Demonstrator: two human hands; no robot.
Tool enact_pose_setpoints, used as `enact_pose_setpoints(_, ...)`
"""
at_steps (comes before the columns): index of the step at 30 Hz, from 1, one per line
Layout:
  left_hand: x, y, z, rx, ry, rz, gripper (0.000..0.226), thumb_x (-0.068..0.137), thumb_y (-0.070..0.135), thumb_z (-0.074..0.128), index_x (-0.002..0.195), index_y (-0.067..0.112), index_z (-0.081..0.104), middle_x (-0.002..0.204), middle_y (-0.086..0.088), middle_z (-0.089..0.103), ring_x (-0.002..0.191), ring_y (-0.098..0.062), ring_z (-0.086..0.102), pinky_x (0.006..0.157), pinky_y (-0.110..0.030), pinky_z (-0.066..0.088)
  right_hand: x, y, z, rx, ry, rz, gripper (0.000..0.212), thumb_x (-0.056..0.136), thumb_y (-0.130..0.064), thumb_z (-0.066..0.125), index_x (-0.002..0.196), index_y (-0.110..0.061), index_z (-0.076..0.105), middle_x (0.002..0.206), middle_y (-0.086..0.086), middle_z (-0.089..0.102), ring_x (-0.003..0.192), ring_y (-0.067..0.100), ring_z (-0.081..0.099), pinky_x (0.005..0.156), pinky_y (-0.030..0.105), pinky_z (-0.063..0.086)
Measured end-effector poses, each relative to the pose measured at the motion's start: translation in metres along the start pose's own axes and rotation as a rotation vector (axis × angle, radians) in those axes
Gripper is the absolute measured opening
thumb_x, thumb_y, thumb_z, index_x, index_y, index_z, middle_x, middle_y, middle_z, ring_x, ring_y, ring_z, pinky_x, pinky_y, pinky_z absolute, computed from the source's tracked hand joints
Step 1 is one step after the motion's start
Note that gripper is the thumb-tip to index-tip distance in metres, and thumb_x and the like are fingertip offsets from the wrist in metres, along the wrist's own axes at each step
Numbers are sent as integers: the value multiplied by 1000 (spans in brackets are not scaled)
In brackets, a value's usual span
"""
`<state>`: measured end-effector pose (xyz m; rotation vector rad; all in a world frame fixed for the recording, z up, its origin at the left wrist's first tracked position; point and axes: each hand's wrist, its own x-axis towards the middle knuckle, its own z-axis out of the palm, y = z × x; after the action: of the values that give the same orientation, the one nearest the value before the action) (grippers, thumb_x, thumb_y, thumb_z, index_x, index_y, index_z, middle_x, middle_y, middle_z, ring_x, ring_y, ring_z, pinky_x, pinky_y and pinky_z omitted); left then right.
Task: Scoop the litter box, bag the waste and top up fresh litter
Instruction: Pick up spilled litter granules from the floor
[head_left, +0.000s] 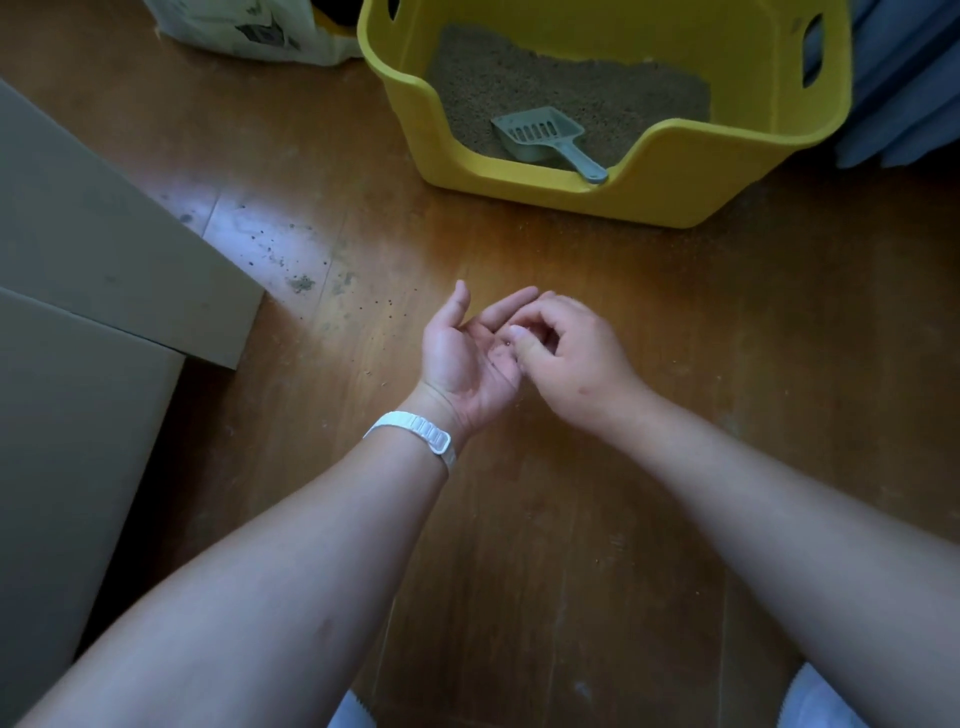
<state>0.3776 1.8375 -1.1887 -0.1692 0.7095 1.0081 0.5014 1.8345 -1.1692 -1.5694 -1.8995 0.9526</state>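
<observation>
LEFT PALM UP AND SLACK, RIGHT FINGERS CURLED ONTO IT

Item 1. Knees (815, 701) in pale cloth, at the bottom edge of the view, either side of a strip of bare wooden floor (571, 545).

Item 2. White strap (415, 431), on the left wrist.

Item 3. Left hand (467, 358), above the floor, palm upward, fingers loose and part spread, gripping nothing. A few dark grains (501, 353) lie on the palm.

Item 4. Right hand (576, 358), back upward, fingers curled in, thumb tip and fingertips resting against the left hand's fingers (whether a grain is pinched between them is too small to tell).

Item 5. Cardboard flaps (104, 249), flat along the left. One corner juts toward the middle of the floor, near the left hand but apart from it.

Item 6. Spilled litter specks (301, 283), scattered on the floor just off that corner.

Item 7. Open floor: a broad bare band between the hands and the litter box, and more to the right of the right arm.

Item 8. Yellow litter box (675, 171), far centre-right, its low front lip facing the person. Litter (545, 78) covers most of the bottom.

Item 9. Grey scoop (540, 135), lying on the litter, handle end resting on the front lip.

Item 10. Pale printed bag (249, 31), top left, beside the box's left wall.

Item 11. Blue fabric (904, 104), close against the box's right side.
</observation>
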Motion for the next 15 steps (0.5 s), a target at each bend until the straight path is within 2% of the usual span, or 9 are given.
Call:
enact_pose_setpoints(3,-2,4,-10,53,105,74,64,99,50,38,123,-7,58,121,-25,65,113,-36,64,106,-43,44,6,23,-8,-47,35,103,10,90,-19,60,96,-15,68,91,-1,62,82,13,55,71,25,45)
enact_pose_setpoints(7,-5,11,-23,92,216,141,61,101,47,36,124,-5,59,123,-21,66,115,-32,63,103,-39,47,9,75,-20,-156,-42,331,14,93,-21,57,101,-13,66,100,6,63,92,21,58,80,33,49)
enact_pose_setpoints(11,-6,10,-25,103,252,148,60,101,46,35,123,-4,59,123,-21,66,116,-32,63,102,-39,48,3,102,-21,-214,-89,337,12,92,-18,61,98,-10,67,95,6,61,88,24,58,73,29,42)
enact_pose_setpoints(15,-3,6,-21,104,262,136,61,100,47,36,124,-4,59,122,-21,66,116,-32,63,101,-38,49,4,104,-13,-251,-118,292,13,91,-21,65,100,-12,67,93,1,55,82,16,52,70,25,36)
